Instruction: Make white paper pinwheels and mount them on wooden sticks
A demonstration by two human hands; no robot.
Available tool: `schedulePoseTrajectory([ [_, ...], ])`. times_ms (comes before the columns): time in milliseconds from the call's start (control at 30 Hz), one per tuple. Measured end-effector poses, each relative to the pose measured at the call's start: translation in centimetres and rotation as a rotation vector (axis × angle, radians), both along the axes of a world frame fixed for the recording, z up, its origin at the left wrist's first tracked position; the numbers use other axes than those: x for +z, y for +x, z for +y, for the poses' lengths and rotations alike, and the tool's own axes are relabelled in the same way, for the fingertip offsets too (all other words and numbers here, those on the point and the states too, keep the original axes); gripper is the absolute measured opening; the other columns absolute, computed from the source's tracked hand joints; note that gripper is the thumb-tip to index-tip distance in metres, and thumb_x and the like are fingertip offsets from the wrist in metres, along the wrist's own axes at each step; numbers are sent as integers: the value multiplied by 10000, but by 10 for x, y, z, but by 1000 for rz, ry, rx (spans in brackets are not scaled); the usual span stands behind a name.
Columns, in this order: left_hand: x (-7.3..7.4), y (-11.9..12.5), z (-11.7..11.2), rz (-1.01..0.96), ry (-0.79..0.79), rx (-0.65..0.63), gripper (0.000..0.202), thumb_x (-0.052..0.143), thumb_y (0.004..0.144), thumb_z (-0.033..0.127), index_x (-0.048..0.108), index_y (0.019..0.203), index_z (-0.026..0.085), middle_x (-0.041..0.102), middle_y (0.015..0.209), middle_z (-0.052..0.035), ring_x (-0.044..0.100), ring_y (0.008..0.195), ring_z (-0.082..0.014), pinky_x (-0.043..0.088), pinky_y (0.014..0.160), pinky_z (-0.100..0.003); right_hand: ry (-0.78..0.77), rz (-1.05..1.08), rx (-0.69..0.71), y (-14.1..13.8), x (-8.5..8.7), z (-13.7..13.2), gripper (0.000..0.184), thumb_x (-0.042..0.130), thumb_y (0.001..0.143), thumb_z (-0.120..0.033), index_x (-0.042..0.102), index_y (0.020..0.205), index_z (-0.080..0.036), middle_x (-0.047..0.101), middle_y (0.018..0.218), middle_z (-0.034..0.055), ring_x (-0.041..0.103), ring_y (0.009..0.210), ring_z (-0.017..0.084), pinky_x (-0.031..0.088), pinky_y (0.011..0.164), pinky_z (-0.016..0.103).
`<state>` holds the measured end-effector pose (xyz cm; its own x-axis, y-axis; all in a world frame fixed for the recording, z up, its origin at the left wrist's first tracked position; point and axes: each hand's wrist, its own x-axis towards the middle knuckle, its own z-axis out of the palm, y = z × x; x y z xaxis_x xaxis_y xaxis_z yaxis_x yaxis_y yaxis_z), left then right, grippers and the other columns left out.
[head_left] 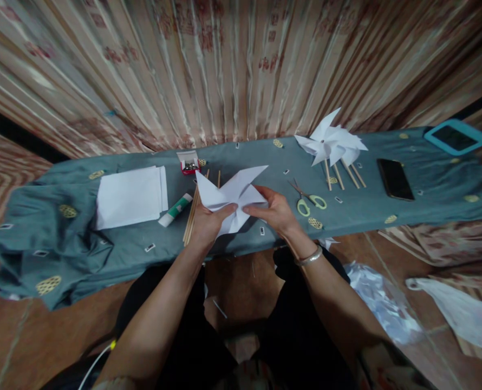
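Note:
Both my hands hold a white paper pinwheel [236,187] above the cloth-covered table. My left hand [208,221] grips its lower left side, with the thumb pressed near the centre. On the right side my right hand [277,210] pinches it, thumb also near the centre and fingers behind the paper. Thin wooden sticks [190,222] lie beside and partly behind my left hand. A green and white glue tube [176,210] rests left of them. Scissors [311,201] with pale green handles lie right of my right hand. My fingertips behind the paper are hidden.
A stack of white paper [129,197] lies at the left, near a small red box [189,166] of metal pieces. Finished pinwheels on sticks [326,143] lie at the back right. Further right are a black phone [395,179] and a blue-framed device [456,136]. Plastic bags [381,303] lie on the floor.

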<state>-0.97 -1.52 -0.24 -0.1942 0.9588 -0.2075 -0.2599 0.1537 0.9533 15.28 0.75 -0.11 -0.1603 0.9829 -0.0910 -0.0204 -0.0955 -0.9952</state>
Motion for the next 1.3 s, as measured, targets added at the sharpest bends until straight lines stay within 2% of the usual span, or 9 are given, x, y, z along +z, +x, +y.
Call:
schedulePoseTrajectory([
  [233, 0, -2, -1, -9, 16, 35, 388, 853, 498, 255, 735, 848, 139, 760, 826, -55, 702, 753, -222, 574, 727, -341, -26, 62, 4, -2, 2, -4, 547, 854, 546, -407, 681, 1026, -208, 760, 888, 36, 694, 771, 207, 555, 739, 352],
  [367, 7, -13, 2, -22, 13, 140, 382, 857, 471, 251, 728, 808, 125, 756, 799, -59, 704, 760, -221, 567, 777, -351, -22, 86, -112, 4, 3, -1, 442, 796, 630, -491, 714, 972, -223, 765, 885, 47, 694, 822, 210, 541, 775, 362],
  [467, 17, -36, 8, -57, 32, 271, 337, 847, 478, 248, 724, 770, 133, 752, 778, -50, 709, 761, -222, 575, 774, -353, 31, 18, -190, 7, -1, 4, 352, 780, 643, -499, 741, 859, -223, 767, 892, 55, 687, 836, 211, 525, 798, 363],
  [600, 33, -79, 15, -55, 144, 531, 299, 813, 499, 205, 722, 780, 163, 757, 804, -35, 709, 910, -240, 576, 830, -338, 109, -90, -206, 1, -14, 7, 276, 761, 666, -465, 743, 789, -218, 762, 838, 54, 679, 808, 215, 514, 803, 366],
  [667, 39, -97, 16, -76, 182, 615, 312, 796, 515, 171, 721, 818, 180, 761, 849, -32, 693, 996, -246, 569, 869, -332, 148, -143, -190, -5, -22, 7, 244, 723, 710, -443, 739, 793, -214, 758, 827, 55, 680, 803, 215, 512, 796, 361],
  [833, 44, -114, 13, -125, 225, 658, 348, 759, 568, 149, 717, 912, 184, 762, 919, -43, 692, 1012, -248, 575, 886, -340, 290, -393, -110, -34, -25, 16, 183, 622, 810, -364, 720, 798, -209, 756, 908, 56, 687, 823, 210, 513, 789, 342],
  [1000, 47, -115, 14, -187, 257, 749, 336, 706, 613, 97, 717, 944, 152, 760, 925, -61, 702, 979, -229, 580, 867, -331, 525, -793, -11, -80, -3, 52, 158, 555, 852, -164, 712, 847, -177, 726, 1054, 94, 660, 998, 214, 488, 902, 337],
  [1167, 48, -123, 13, -241, 283, 793, 314, 708, 600, 54, 717, 904, 131, 757, 891, -51, 709, 938, -216, 575, 881, -330, 742, -1114, 184, -124, 16, 101, 249, 497, 881, -112, 715, 1002, -112, 554, 1360, 175, 477, 1284, 256, 337, 1111, 407],
  [1300, 47, -127, 12, -255, 292, 781, 319, 725, 598, 51, 714, 906, 136, 755, 907, -48, 703, 945, -209, 571, 884, -323, 856, -1261, 300, -145, 17, 126, 278, 471, 902, -140, 722, 1015, -111, 460, 1443, 186, 334, 1392, 286, 292, 1131, 472],
])
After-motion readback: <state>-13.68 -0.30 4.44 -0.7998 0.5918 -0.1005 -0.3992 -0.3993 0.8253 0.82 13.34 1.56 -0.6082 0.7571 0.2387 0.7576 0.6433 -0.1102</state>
